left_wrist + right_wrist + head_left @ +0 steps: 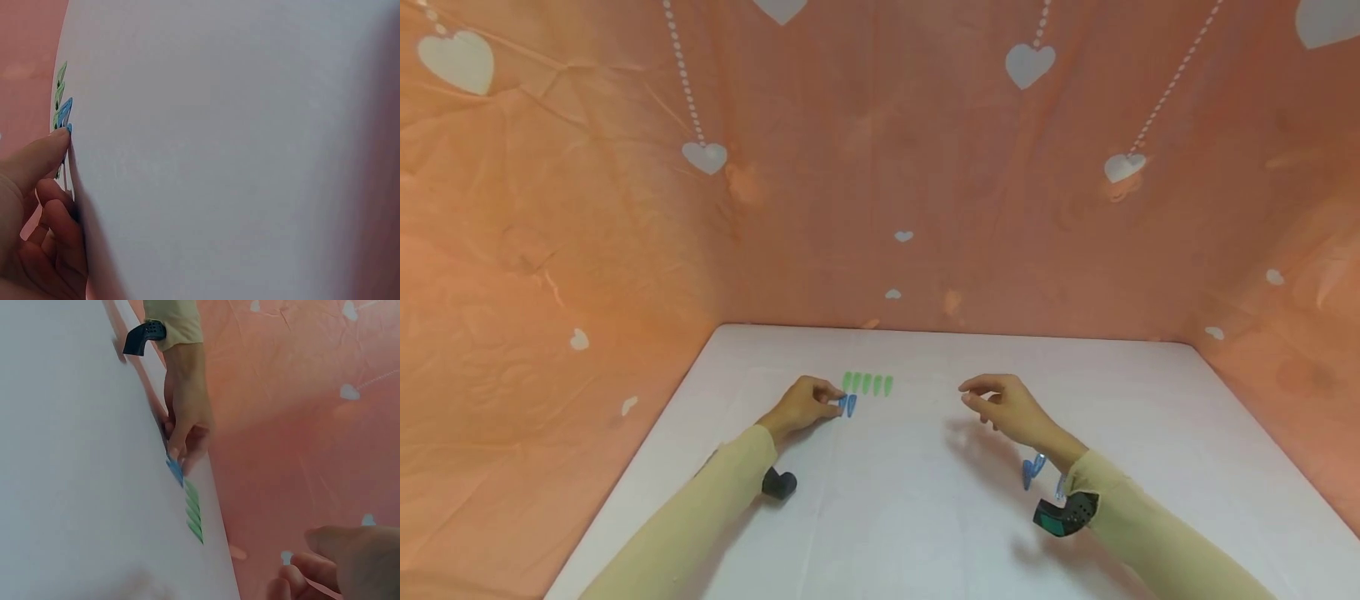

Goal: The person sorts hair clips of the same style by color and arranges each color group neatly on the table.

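My left hand [806, 405] pinches a blue hair clip [842, 404] between thumb and fingers, low over the white table. Right beside it lies a second blue hair clip [852, 406]. Just beyond these, several green hair clips [867, 383] lie side by side in a row; the left wrist view shows them edge-on past the thumb [47, 153]. My right hand [1006, 407] is raised above the table, right of the row, its fingers loosely bent with nothing between them. In the right wrist view this hand [337, 565] appears at the lower right corner.
More blue hair clips [1034, 468] lie on the table [895, 517] below my right forearm, partly hidden by the sleeve. Each wrist carries a black camera mount [1066, 514]. Orange cloth [955, 183] with pale hearts hangs behind the table and along both sides.
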Demonstrator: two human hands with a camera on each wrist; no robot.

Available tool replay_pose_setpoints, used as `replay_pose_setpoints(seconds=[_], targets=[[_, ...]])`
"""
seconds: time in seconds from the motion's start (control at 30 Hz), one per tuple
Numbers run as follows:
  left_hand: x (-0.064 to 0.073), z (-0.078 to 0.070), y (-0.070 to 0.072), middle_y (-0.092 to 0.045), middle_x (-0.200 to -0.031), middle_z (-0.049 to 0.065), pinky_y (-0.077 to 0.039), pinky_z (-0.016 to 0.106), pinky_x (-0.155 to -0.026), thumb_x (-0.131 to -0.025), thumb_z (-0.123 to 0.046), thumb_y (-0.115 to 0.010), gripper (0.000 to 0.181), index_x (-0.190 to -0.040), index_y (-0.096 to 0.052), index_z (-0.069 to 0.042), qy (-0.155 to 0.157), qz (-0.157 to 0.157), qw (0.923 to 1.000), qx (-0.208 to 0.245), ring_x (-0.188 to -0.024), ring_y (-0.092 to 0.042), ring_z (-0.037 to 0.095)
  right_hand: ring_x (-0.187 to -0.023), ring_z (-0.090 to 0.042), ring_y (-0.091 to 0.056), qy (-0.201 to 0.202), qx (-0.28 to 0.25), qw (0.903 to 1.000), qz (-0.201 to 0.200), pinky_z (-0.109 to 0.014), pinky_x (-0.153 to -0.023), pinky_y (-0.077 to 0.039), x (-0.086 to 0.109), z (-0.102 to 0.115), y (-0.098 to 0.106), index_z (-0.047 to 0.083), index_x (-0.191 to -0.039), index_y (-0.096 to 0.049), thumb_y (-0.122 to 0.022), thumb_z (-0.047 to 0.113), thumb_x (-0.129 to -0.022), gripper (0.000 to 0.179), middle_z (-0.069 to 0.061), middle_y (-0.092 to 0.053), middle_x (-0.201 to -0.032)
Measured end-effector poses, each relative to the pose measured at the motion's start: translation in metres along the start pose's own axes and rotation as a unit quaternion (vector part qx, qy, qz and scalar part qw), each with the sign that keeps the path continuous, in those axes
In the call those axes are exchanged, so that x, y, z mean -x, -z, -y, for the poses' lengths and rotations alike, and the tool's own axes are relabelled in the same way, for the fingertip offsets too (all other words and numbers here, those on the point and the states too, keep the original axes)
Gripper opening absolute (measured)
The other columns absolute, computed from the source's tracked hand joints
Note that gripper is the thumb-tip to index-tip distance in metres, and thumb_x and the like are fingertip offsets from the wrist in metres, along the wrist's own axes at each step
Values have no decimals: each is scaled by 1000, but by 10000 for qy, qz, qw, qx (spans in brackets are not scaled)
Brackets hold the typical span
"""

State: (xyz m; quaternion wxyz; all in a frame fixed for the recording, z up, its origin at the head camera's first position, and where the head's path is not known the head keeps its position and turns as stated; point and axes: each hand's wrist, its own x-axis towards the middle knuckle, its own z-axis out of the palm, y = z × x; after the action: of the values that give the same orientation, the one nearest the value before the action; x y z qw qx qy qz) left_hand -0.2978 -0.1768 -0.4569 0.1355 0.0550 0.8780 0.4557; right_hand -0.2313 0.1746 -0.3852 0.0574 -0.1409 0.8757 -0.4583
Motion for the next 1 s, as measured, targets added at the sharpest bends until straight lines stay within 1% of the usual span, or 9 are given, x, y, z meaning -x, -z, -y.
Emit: replay_pose_setpoints(seconds=[0.13, 0.3, 0.47, 0.53, 0.67, 0.83, 0.9, 1.0], targets=[[0, 1, 0, -49, -81, 3, -38, 27, -70, -87, -8, -78, 28, -114, -75, -5, 27, 17, 10000, 89, -84, -46, 18, -67, -31, -61, -39, 28, 10000, 71, -27, -54, -49, 11, -9, 10, -4, -122, -67, -62, 17, -100, 31, -29, -67, -120], [0, 1, 1, -47, -77, 1, -37, 27, -68, -87, -8, -78, 28, -114, -75, -4, -27, 17, 10000, 90, -81, -45, 17, -66, -26, -61, 10, 28, 9998, 176, -28, -54, -51, 27, -20, 21, -7, -124, -65, -61, 17, -101, 34, -29, -66, -117], [0, -1, 2, -45, -75, 0, -37, 27, -68, -87, -7, -77, 28, -115, -75, -3, -5, 74, 9999, 94, -79, -44, 16, -65, -16, -59, -120, -56, 9997, 189, -30, -54, -51, 43, -31, 30, -8, -126, -63, -61, 17, -101, 35, -25, -65, -108], [1, -2, 2, -45, -76, 0, -37, 27, -68, -87, -8, -77, 28, -115, -75, -4, 28, 78, 9999, 97, -80, -44, 16, -63, -15, -58, -241, -92, 9995, 182, -28, -53, -50, 49, -35, 33, -8, -127, -62, -61, 17, -101, 36, -24, -64, -101], [1, -3, 2, -46, -76, 0, -37, 27, -68, -88, -8, -77, 28, -115, -75, -4, 70, 62, 9999, 134, -81, -44, 16, -58, -16, -55, -382, -95, 9992, 103, -26, -51, -47, 63, -43, 39, -8, -127, -62, -61, 18, -101, 37, -20, -62, -93], [1, -1, 1, -46, -74, 0, -37, 27, -67, -88, -8, -77, 27, -115, -75, -4, 55, 31, 9999, 135, -79, -44, 15, -55, -9, -52, -410, -71, 9991, -77, -25, -51, -46, 82, -55, 44, -11, -126, -61, -59, 14, -102, 35, -17, -64, -92], [1, -1, 1, -46, -73, 0, -37, 27, -68, -88, -7, -77, 27, -114, -75, -4, 35, 13, 9999, 106, -78, -44, 15, -56, -7, -52, -470, -85, 9988, -86, -25, -52, -47, 89, -59, 45, -12, -126, -61, -59, 14, -102, 35, -18, -66, -96], [1, -3, 2, -46, -74, 0, -36, 27, -68, -88, -8, -77, 27, -114, -75, -4, 8, -2, 10000, 66, -78, -44, 15, -59, -5, -55, -607, -105, 9981, 10, -25, -52, -47, 100, -66, 46, -12, -128, -60, -58, 14, -102, 36, -20, -67, -103]])
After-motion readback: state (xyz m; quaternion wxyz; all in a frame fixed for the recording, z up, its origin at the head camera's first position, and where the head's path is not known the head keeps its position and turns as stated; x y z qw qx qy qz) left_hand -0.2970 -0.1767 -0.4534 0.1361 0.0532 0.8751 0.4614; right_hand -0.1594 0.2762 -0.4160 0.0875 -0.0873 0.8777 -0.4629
